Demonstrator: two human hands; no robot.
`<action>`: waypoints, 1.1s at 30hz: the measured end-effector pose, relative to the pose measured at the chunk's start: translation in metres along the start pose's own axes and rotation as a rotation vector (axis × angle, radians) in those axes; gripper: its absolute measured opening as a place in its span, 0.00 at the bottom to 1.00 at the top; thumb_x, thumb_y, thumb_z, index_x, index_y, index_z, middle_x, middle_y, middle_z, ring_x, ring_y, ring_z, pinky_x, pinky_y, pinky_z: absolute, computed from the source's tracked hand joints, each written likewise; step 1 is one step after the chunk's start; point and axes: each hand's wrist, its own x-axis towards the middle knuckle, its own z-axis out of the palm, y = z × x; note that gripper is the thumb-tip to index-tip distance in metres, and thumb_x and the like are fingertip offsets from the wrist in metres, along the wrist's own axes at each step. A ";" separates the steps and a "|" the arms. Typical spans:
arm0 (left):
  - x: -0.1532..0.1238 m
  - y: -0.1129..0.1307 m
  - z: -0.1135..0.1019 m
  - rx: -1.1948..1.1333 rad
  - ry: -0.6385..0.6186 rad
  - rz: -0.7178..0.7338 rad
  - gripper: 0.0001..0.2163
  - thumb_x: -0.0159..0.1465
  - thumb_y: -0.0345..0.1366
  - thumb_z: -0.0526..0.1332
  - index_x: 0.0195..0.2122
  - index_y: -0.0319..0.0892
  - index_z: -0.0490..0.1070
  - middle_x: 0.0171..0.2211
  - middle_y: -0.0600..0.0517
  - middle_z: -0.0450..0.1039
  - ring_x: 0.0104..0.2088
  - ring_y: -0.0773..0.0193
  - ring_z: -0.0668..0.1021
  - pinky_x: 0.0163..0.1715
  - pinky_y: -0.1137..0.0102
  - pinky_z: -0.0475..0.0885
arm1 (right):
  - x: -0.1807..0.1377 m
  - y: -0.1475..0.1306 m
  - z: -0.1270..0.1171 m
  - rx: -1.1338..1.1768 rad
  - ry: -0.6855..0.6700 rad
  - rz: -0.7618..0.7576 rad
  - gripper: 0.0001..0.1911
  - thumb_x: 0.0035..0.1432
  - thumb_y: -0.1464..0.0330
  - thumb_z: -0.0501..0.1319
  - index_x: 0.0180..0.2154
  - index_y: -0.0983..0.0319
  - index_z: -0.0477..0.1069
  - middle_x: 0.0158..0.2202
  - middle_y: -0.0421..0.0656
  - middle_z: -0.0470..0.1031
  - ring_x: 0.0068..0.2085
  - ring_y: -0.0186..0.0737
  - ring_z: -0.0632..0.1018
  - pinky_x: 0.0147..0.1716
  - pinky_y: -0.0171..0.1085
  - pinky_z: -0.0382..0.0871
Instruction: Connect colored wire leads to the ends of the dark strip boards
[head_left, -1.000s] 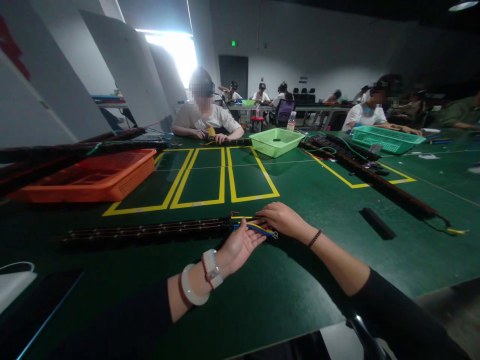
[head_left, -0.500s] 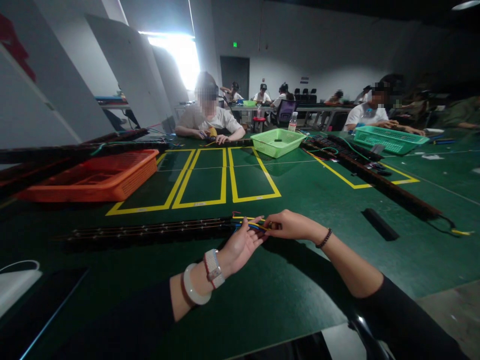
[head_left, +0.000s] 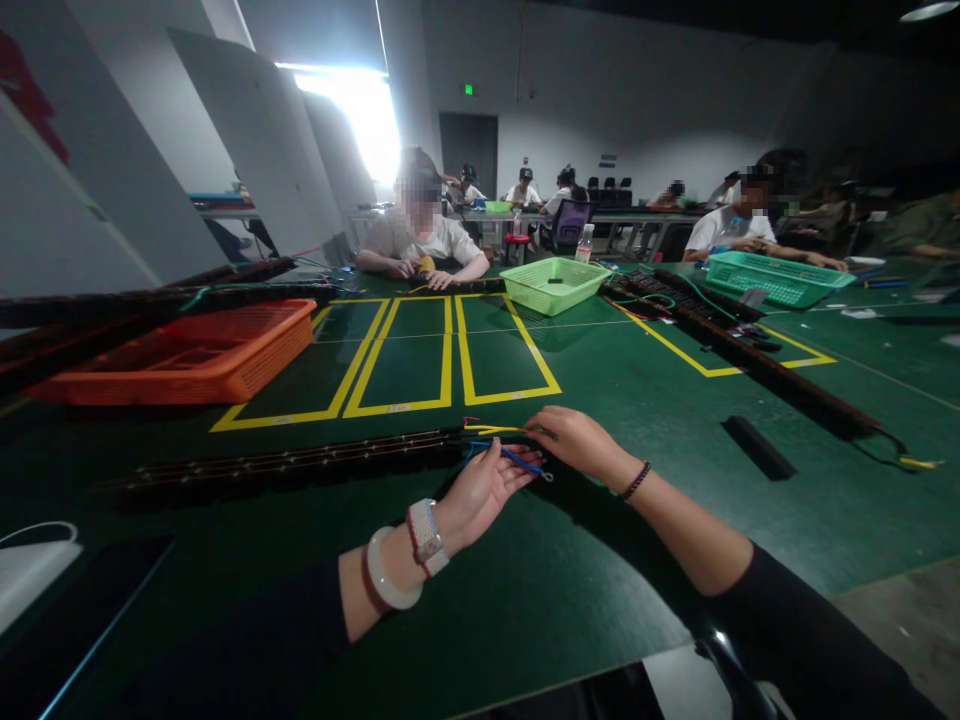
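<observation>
A long dark strip [head_left: 300,460] with thin copper-coloured lines lies on the green table in front of me. Coloured wires leave its right end. My left hand [head_left: 480,490] is palm up below that end, fingers stretched, with a blue wire [head_left: 521,462] running under the thumb and across the fingers. The wire's metal ring terminal [head_left: 548,477] sticks out past the fingertips. Above it, my right hand [head_left: 577,440] pinches a yellow wire [head_left: 491,430] near its free end; the fingertips are partly hidden. A short red wire [head_left: 471,420] curls at the strip's end, touched by neither hand.
An orange basket [head_left: 262,350] stands left, a light green basket [head_left: 555,285] ahead, a teal basket [head_left: 780,280] at the right back. Yellow tape rectangles [head_left: 397,410] mark the table. A black piece [head_left: 757,447] and another long strip [head_left: 787,385] lie right. A co-worker [head_left: 420,245] sits opposite.
My right hand has moved slightly up and left with the yellow wire, away from the left fingers. The blue wire and its ring terminal now show separately over my left hand.
</observation>
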 end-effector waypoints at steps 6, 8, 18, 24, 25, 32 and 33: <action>0.003 -0.004 -0.004 0.016 0.033 0.002 0.15 0.66 0.37 0.48 0.32 0.33 0.69 0.31 0.41 0.75 0.35 0.60 0.78 0.43 0.63 0.71 | 0.000 -0.002 0.003 -0.173 -0.162 -0.082 0.09 0.62 0.70 0.54 0.38 0.63 0.73 0.33 0.44 0.73 0.34 0.34 0.73 0.32 0.31 0.62; 0.003 -0.004 -0.004 0.024 0.051 -0.007 0.15 0.66 0.37 0.48 0.32 0.33 0.69 0.30 0.42 0.75 0.33 0.61 0.78 0.40 0.64 0.72 | 0.001 -0.002 0.003 -0.163 -0.210 -0.113 0.10 0.63 0.70 0.54 0.39 0.62 0.73 0.33 0.44 0.73 0.34 0.34 0.73 0.32 0.31 0.61; 0.004 -0.001 -0.005 -0.004 0.020 -0.027 0.17 0.67 0.40 0.47 0.31 0.33 0.70 0.29 0.43 0.75 0.31 0.62 0.77 0.39 0.65 0.71 | -0.004 -0.002 -0.009 -0.198 0.006 -0.188 0.16 0.65 0.62 0.49 0.41 0.64 0.72 0.32 0.46 0.72 0.35 0.38 0.71 0.35 0.36 0.60; 0.006 -0.002 -0.007 -0.054 0.026 -0.065 0.16 0.66 0.40 0.49 0.32 0.35 0.70 0.28 0.46 0.74 0.29 0.64 0.76 0.34 0.68 0.71 | -0.010 -0.014 -0.012 -0.143 -0.050 -0.480 0.22 0.61 0.53 0.52 0.43 0.64 0.70 0.30 0.45 0.72 0.32 0.37 0.69 0.34 0.37 0.60; 0.007 -0.003 -0.007 -0.067 0.028 -0.059 0.16 0.66 0.40 0.49 0.32 0.35 0.70 0.27 0.47 0.74 0.28 0.65 0.76 0.34 0.69 0.71 | -0.011 -0.015 -0.011 -0.166 -0.053 -0.482 0.21 0.61 0.54 0.52 0.43 0.64 0.70 0.29 0.45 0.72 0.31 0.37 0.69 0.33 0.37 0.59; 0.006 -0.002 -0.006 -0.090 -0.013 -0.044 0.16 0.66 0.41 0.49 0.36 0.34 0.70 0.34 0.43 0.75 0.36 0.62 0.77 0.46 0.63 0.69 | -0.008 -0.010 -0.006 -0.181 -0.038 -0.363 0.14 0.65 0.69 0.49 0.48 0.64 0.69 0.30 0.44 0.73 0.30 0.35 0.71 0.31 0.34 0.61; 0.006 -0.002 -0.006 -0.065 -0.034 -0.046 0.17 0.66 0.41 0.49 0.36 0.33 0.70 0.35 0.42 0.75 0.37 0.61 0.77 0.46 0.63 0.69 | -0.008 -0.009 -0.006 -0.169 -0.043 -0.337 0.14 0.64 0.70 0.50 0.48 0.64 0.69 0.29 0.43 0.72 0.30 0.34 0.71 0.31 0.33 0.61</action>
